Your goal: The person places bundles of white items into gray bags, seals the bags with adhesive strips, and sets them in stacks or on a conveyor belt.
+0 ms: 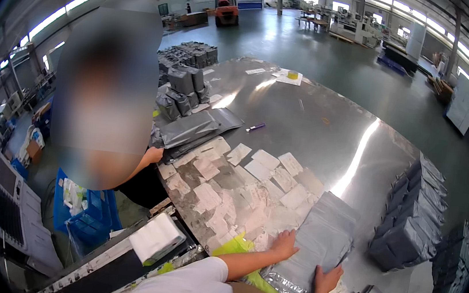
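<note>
A flat grey plastic mailer bag (316,242) lies on the shiny metal table (317,127) close in front of me. My left hand (283,244) presses flat on its left edge, fingers spread. My right hand (326,278) grips the bag's near right edge. Several white paper labels (242,182) are scattered over the table to the left of the bag. A yellow-green sheet (237,245) peeks out beneath my left forearm.
A stack of filled grey bags (410,224) stands to the right. More grey bags (186,89) pile up at the far left, with empty mailers (196,127) spread beside them. A pen (255,127) lies mid-table. Another person's hand (153,154) rests on the left table edge. Blue crates (85,210) sit below.
</note>
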The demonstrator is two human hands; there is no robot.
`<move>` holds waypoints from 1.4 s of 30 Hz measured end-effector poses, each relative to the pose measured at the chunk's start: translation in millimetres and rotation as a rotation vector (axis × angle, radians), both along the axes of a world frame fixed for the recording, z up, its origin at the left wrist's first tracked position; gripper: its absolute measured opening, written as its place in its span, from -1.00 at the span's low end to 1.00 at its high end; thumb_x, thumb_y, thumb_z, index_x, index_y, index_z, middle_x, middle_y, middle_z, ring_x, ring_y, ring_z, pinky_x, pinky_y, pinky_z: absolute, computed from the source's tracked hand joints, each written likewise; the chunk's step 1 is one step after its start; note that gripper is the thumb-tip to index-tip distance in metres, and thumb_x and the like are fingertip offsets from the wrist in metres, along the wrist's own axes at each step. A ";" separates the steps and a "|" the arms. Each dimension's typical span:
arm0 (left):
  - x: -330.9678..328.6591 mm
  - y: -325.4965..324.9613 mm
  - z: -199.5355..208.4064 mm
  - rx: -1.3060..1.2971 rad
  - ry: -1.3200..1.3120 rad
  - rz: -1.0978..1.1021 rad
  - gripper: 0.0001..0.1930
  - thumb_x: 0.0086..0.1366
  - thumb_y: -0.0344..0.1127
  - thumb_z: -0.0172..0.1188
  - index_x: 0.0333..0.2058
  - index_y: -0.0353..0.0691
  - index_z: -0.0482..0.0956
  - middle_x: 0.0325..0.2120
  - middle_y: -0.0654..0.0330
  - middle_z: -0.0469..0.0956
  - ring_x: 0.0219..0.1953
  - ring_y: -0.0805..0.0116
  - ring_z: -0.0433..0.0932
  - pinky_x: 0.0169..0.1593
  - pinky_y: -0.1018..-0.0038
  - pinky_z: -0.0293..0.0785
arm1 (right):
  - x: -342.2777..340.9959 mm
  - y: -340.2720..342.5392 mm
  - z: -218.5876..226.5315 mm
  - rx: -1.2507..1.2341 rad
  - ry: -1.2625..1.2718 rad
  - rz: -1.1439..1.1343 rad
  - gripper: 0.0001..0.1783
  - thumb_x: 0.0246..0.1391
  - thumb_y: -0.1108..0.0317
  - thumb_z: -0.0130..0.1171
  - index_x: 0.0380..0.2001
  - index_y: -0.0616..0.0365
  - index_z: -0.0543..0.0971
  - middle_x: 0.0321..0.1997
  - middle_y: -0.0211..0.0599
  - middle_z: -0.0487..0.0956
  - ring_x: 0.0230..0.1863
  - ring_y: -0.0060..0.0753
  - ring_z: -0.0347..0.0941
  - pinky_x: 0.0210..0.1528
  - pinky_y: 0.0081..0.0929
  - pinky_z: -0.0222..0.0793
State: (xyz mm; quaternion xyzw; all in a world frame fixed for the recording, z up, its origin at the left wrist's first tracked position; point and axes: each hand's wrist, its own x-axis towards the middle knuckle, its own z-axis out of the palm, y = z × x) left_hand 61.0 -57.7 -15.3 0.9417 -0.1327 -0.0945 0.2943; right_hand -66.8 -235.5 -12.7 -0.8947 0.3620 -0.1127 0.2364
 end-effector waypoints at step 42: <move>69.4 301.0 11.5 -0.024 0.009 0.472 -0.24 0.07 0.30 0.19 -0.14 -0.42 0.53 -0.14 -0.17 0.55 -0.05 -0.04 0.53 0.01 0.26 0.42 | 18.7 103.1 29.0 0.234 -0.399 0.791 -0.61 0.11 0.40 0.11 0.02 0.28 0.43 0.15 0.05 0.39 0.18 0.02 0.33 0.22 -0.29 0.20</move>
